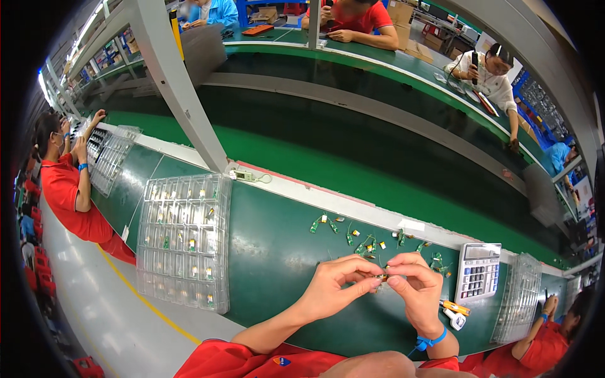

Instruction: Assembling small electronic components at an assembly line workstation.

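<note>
My left hand (pixel 337 286) and my right hand (pixel 416 286) meet over the green worktop, thumbs and fingertips pinched together. Between them is a small electronic part (pixel 383 276), mostly covered by the fingers; it looks like the little boards lying beyond. A blue strap (pixel 431 341) circles my right wrist. Just past my hands lie several small green circuit boards (pixel 350 239) with thin wires and yellowish-white pieces attached. To the right of my right hand are an orange-handled tool (pixel 455 307) and a small white object (pixel 454 320).
A clear compartment tray (pixel 144 252) holding small parts stands at left; stacked clear trays (pixel 518 296) are at right, past a calculator (pixel 479 272). A pale ledge (pixel 328 196) separates my worktop from a green conveyor belt (pixel 277 154). Co-workers sit left, right and across.
</note>
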Motion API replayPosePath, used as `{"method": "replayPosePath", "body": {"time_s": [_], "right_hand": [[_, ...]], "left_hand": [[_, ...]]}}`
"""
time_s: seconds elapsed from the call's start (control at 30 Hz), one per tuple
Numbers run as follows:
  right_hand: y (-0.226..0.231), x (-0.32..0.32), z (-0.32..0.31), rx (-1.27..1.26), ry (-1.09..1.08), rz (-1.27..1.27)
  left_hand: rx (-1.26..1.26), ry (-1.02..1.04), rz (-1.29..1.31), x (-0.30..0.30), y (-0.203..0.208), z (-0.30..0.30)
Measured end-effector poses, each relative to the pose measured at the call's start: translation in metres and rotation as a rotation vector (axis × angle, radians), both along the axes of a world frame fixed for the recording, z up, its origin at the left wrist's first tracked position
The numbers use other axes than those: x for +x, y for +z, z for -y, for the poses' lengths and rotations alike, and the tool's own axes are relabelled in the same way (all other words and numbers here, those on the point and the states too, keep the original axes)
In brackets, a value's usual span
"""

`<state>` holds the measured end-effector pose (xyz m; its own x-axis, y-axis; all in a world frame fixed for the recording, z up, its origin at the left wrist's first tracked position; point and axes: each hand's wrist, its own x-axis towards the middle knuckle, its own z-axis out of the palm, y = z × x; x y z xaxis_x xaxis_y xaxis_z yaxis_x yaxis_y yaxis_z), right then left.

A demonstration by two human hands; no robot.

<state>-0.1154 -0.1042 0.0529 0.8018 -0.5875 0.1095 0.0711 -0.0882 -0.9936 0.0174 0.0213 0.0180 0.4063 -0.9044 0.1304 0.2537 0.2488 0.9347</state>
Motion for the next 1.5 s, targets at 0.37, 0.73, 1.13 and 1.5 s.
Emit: {"method": "replayPosePath", "body": {"time_s": [0.37,0.73,1.13,1.5], "right_hand": [[-0.007,0.0,0.006,-0.143,0.046,0.058],[-0.003,-0.003,0.006,-0.235,0.034,0.048],[0.0,-0.003,0.007,-0.253,0.036,0.053],[0.013,-0.008,0.011,-0.154,-0.165,0.064]], "left_hand": [[0.096,-0.286,-0.278,0.008,0.005,-0.001],[0.051,-0.323,-0.298,0.001,0.005,0.0],[0.07,-0.296,-0.322,0.002,0.008,-0.002],[0.106,-0.278,-0.317,0.001,0.006,-0.003]]}}
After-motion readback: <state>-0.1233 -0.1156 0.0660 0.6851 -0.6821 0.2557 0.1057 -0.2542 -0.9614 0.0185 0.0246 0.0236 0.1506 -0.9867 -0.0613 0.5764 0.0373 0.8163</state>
